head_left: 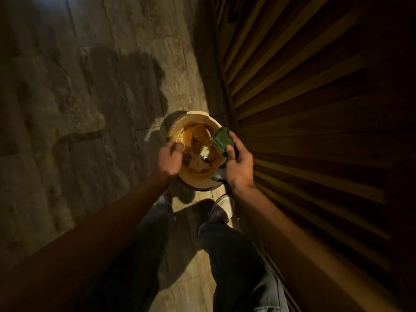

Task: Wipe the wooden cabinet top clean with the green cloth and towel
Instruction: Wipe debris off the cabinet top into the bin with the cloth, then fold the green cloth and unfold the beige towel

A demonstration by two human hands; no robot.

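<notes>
I look straight down at a round cream bin (180,124) standing on the floor, with paper scraps and rubbish inside. My right hand (238,165) grips the bunched green cloth (221,138) over the bin's right rim. My left hand (168,158) hovers over the bin's left side with its fingers curled; nothing shows in it. The cabinet top is out of view, and no towel can be made out.
A slatted wooden front (304,109) rises close on the right of the bin. Stone-look floor tiles (90,109) spread to the left. My legs and a white shoe (225,206) stand just below the bin.
</notes>
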